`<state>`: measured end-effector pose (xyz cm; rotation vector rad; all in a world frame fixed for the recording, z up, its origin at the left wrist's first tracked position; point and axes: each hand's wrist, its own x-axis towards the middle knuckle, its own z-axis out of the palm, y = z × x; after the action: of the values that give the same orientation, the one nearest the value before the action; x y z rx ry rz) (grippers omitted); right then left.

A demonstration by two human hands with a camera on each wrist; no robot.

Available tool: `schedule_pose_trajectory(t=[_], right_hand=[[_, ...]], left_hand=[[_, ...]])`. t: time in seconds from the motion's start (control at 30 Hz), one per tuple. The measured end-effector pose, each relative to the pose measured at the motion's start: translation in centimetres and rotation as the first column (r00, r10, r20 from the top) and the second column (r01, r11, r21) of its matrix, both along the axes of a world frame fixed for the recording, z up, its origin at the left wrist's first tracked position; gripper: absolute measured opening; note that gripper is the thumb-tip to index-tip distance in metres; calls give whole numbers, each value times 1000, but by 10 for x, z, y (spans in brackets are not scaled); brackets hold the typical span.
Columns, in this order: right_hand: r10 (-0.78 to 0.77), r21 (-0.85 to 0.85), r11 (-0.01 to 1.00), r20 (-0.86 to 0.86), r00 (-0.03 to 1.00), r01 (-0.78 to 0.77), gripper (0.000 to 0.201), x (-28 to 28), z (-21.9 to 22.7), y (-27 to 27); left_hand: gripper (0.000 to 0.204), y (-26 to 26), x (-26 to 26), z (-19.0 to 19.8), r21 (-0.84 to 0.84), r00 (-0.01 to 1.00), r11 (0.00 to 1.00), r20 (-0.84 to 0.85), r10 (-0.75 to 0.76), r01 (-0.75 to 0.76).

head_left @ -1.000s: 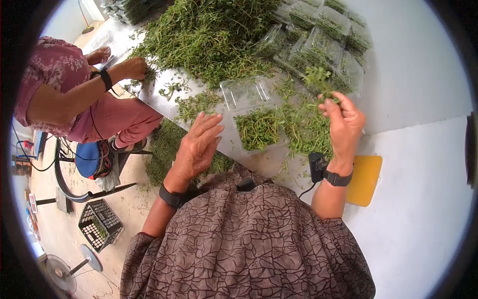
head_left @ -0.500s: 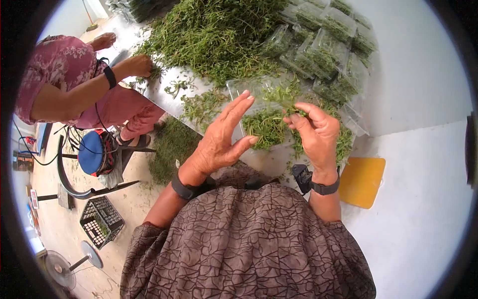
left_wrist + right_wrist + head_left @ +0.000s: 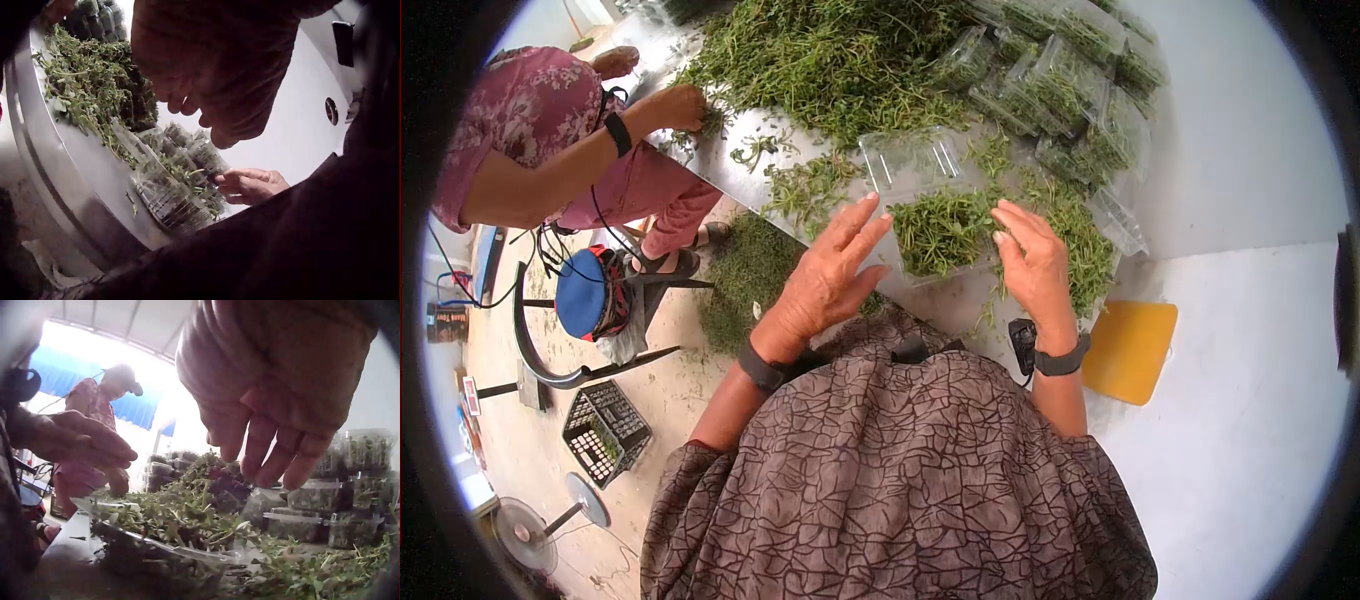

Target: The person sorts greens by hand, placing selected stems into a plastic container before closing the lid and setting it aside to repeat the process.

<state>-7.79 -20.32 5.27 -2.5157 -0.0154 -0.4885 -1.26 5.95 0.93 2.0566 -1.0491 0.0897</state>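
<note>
A clear plastic clamshell box (image 3: pixel 181 550) filled with green leafy sprigs (image 3: pixel 940 232) lies on the table before me, its lid (image 3: pixel 912 165) folded back on the far side. My left hand (image 3: pixel 822 285) hovers at the box's left with straight fingers and the thumb spread, holding nothing. On the other side, my right hand (image 3: pixel 1035 272) has its fingers extended over the right edge of the greens. In the right wrist view those fingers hang loosely above the heap, with no sprig between them.
A big pile of greens (image 3: pixel 830 75) covers the far table, with stacked filled boxes (image 3: pixel 1060 85) at its right. Loose sprigs (image 3: pixel 1080 250) lie right of the box. Another person (image 3: pixel 530 150) works at the left. A yellow board (image 3: pixel 1130 350) stands at lower right.
My right hand has brought a pinched sprig leftward to the box and let it go, its fingers now straightened. The left hand has moved right, closer to the box.
</note>
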Motion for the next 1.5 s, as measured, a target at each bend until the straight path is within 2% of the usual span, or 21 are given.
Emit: schedule_pose_trajectory(t=[0.03, 0.1, 0.23, 0.3, 0.47, 0.53, 0.57, 0.6, 0.67, 0.77, 0.8, 0.87, 0.93, 1.0, 1.03, 1.1, 1.23, 1.3, 1.37, 1.5], right_hand=[[-2, 0, 1000, 0, 1000, 2, 27, -2, -1, 1], [54, -59, 997, 20, 998, -52, 27, -4, -4, 5], [155, -146, 977, -18, 988, -156, 29, -7, -5, 16], [172, -191, 966, -17, 985, -172, 29, -7, -10, 20], [195, -328, 921, -73, 978, -208, 30, 3, -41, 20], [182, -339, 920, -80, 980, -198, 30, 6, -38, 20], [183, -306, 932, -66, 981, -195, 30, 6, -36, 18], [182, -271, 944, -55, 982, -190, 29, 3, -33, 17], [167, -254, 953, -11, 986, -164, 26, -2, -23, 6], [-77, -141, 986, 91, 993, 90, 23, -15, -20, -10], [-83, -139, 986, 87, 993, 95, 23, -18, -21, -15], [-223, 77, 972, 35, 974, 220, 28, -22, -25, -21], [-219, 32, 976, 49, 975, 217, 32, -18, -29, -23], [-229, 201, 952, -36, 973, 231, 34, -8, -41, -20], [-204, 219, 953, -42, 978, 208, 36, -2, -46, -20], [-187, 211, 958, -61, 980, 196, 35, 7, -51, -18], [-125, 158, 978, -65, 990, 134, 33, 10, -57, -11], [-82, 144, 986, -43, 996, 87, 33, 9, -54, -7], [-8, -86, 996, -6, 1000, 8, 31, 8, -52, -6], [75, -190, 979, -21, 997, -78, 28, 6, -49, -3]], left_hand=[[73, -1, 0, 0, 0, 1000, 1000, 0, -2, 2], [71, -8, 1, 0, 55, 992, 998, 118, -45, 39], [67, -22, 4, 4, 105, 980, 989, 160, -117, 101], [60, -31, 7, 3, 182, 960, 968, 185, -208, 175], [53, -48, 14, -22, 276, 950, 949, 221, -219, 154], [50, -49, 14, -22, 355, 966, 924, 156, -208, 141], [46, -47, 14, -25, 256, 967, 955, 166, -192, 146], [46, -40, 14, -19, 260, 966, 953, 163, -199, 153], [42, -23, 16, -2, 86, 992, 994, 103, -72, 63], [35, -2, 24, -11, -106, 979, 979, -121, 163, -176], [31, 0, 25, -18, -235, 906, 925, -375, 196, -297], [37, 9, 40, -27, -156, 776, 920, -597, 202, -359], [41, 4, 48, -34, -208, 760, 915, -634, 143, -346], [45, -2, 56, -37, -260, 745, 906, -662, 86, -335], [48, -8, 59, -36, -264, 726, 908, -685, 61, -326], [55, -20, 58, -28, -285, 690, 901, -724, 21, -327], [58, -30, 68, -41, -239, 640, 914, -768, 27, -326], [61, -35, 68, -45, -303, 479, 861, -874, -81, -407], [63, -39, 68, -45, -330, 456, 830, -884, -104, -450], [62, -46, 72, -47, -357, 382, 766, -911, -157, -534]])
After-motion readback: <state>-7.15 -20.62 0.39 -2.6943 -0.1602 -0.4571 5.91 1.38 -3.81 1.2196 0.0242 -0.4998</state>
